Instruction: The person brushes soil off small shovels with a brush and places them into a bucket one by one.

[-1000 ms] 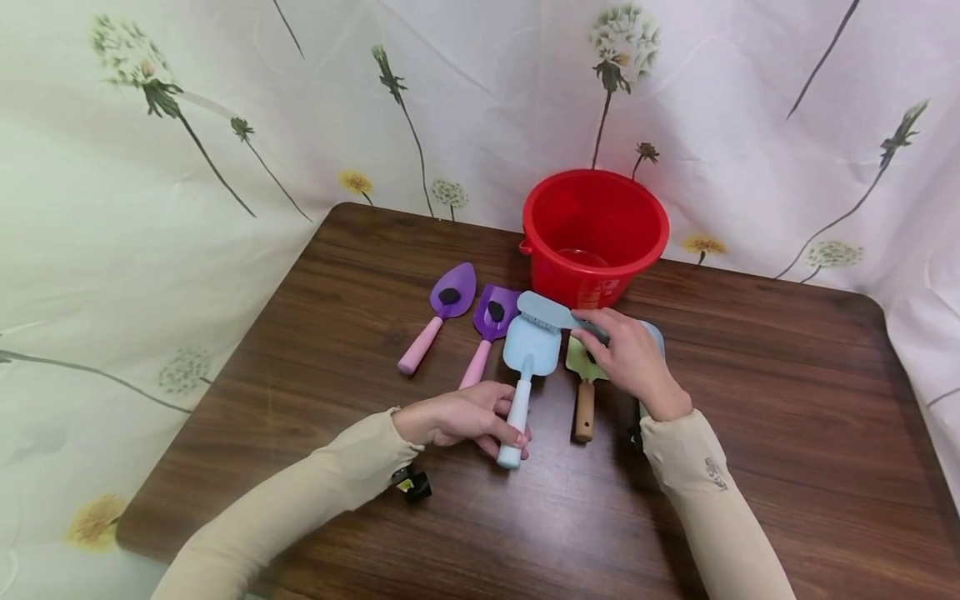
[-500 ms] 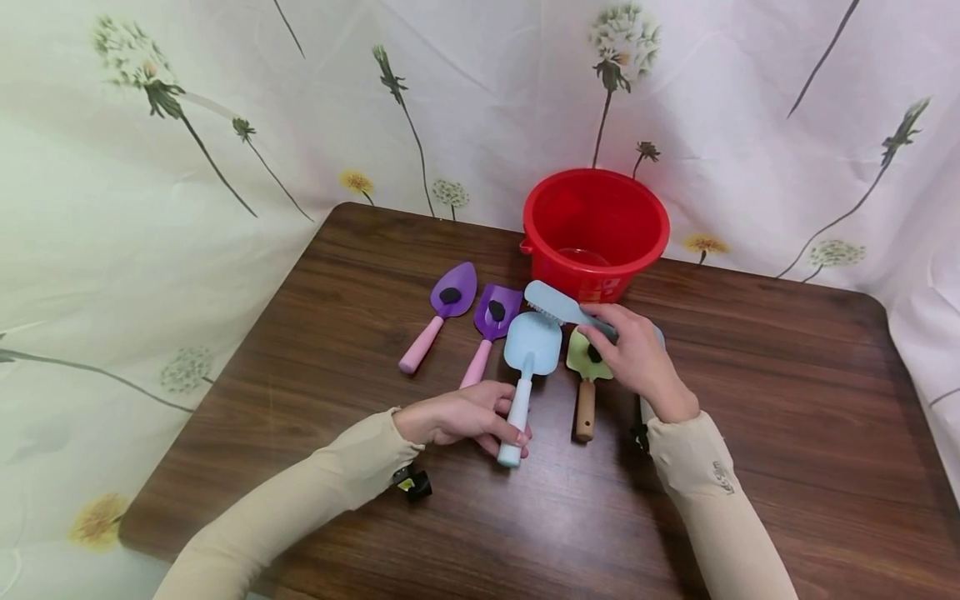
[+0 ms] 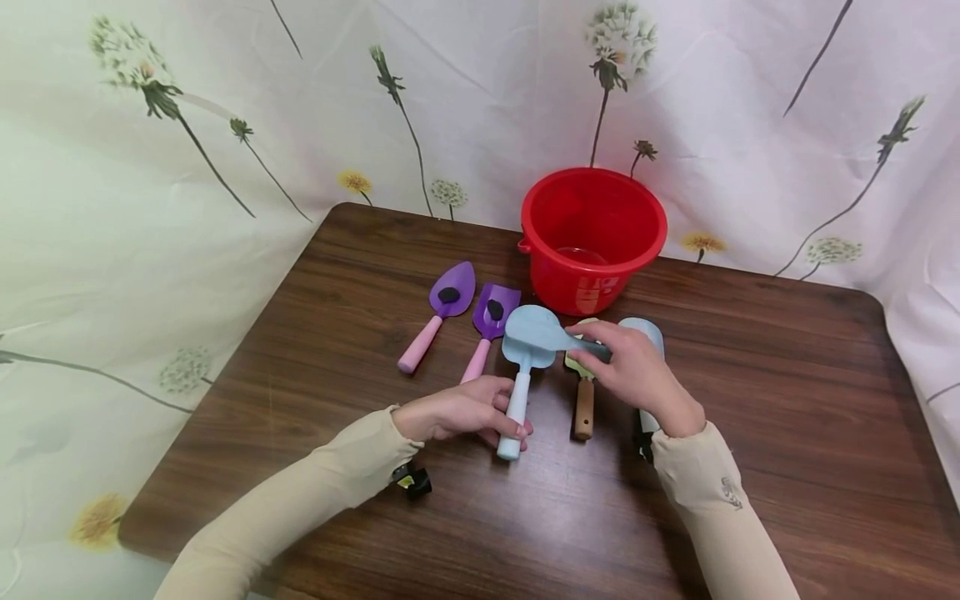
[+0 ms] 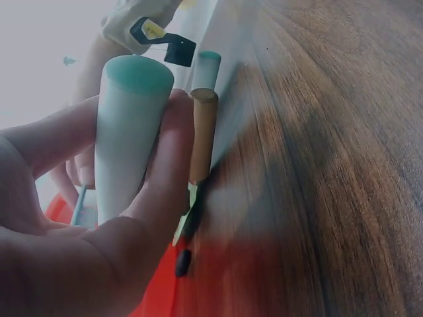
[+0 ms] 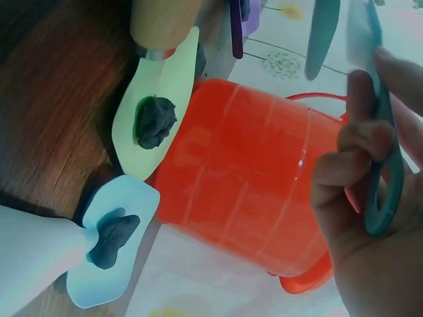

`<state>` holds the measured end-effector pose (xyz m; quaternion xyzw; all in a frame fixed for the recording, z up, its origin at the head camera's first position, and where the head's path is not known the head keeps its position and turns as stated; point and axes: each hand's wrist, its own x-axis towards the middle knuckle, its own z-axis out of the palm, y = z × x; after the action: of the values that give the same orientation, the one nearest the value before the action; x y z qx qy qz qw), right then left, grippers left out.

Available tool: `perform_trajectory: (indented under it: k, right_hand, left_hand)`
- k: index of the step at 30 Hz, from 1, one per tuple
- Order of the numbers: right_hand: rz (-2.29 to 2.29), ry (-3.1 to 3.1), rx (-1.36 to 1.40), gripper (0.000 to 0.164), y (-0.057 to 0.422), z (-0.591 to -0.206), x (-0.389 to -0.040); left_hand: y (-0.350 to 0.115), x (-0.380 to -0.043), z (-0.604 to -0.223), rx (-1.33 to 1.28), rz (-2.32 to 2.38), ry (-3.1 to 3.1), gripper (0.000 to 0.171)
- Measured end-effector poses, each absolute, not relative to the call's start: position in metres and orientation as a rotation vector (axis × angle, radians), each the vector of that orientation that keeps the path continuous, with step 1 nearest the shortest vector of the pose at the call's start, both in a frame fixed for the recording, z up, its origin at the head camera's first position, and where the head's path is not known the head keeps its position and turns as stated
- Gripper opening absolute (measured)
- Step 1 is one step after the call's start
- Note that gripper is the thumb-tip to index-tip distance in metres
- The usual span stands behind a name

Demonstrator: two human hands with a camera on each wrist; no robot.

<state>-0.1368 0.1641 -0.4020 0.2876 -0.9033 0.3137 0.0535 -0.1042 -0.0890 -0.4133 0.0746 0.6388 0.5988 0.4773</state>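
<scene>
My left hand (image 3: 468,414) grips the white handle (image 4: 125,142) of a light blue trowel (image 3: 536,360), blade pointing away from me. In my right hand (image 3: 637,371) is a light blue brush (image 3: 534,327), held by its grey-blue handle (image 5: 388,178). The brush head lies over the trowel's blade and covers much of it; whether the bristles touch cannot be told. Below the right hand, a green trowel (image 5: 125,132) with a wooden handle (image 3: 584,410) carries a dark lump (image 5: 155,122). Another light blue trowel (image 5: 129,191), beside it, also bears a dark lump (image 5: 114,241).
A red bucket (image 3: 570,287) stands behind the tools near the back edge of the wooden table (image 3: 780,400). To the left lie a pointed purple trowel (image 3: 461,279) and a square-ended purple trowel (image 3: 506,298), each with a dark lump. A flowered cloth (image 3: 480,125) hangs behind.
The brush has lifted off the blade's far end, swung round, and come back down over the blade. My left hand keeps its hold on the trowel, almost still.
</scene>
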Motion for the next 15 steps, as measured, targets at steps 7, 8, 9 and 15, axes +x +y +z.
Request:
perform_trajectory:
  k: [7,8,9,15]
  right_hand:
    - [0.902,-2.825,0.866,0.038,0.1613,-0.4032,-0.1326]
    - [0.895,-2.829,0.860,0.038,0.1613,-0.4037,-0.1328]
    - [0.886,-2.831,0.852,0.037,0.1614,-0.4039,-0.1330]
    - [0.794,-2.767,0.840,0.032,0.1616,-0.4075,-0.1357]
  left_hand:
    - [-0.0887,-0.1035,-0.4138,0.218,1.432,1.590,0.050]
    - [-0.0887,-0.1031,-0.4140,0.227,1.429,1.595,0.048]
    - [-0.0887,-0.1026,-0.4142,0.237,1.428,1.599,0.047]
    - [-0.0876,-0.1011,-0.4147,0.248,1.434,1.598,0.045]
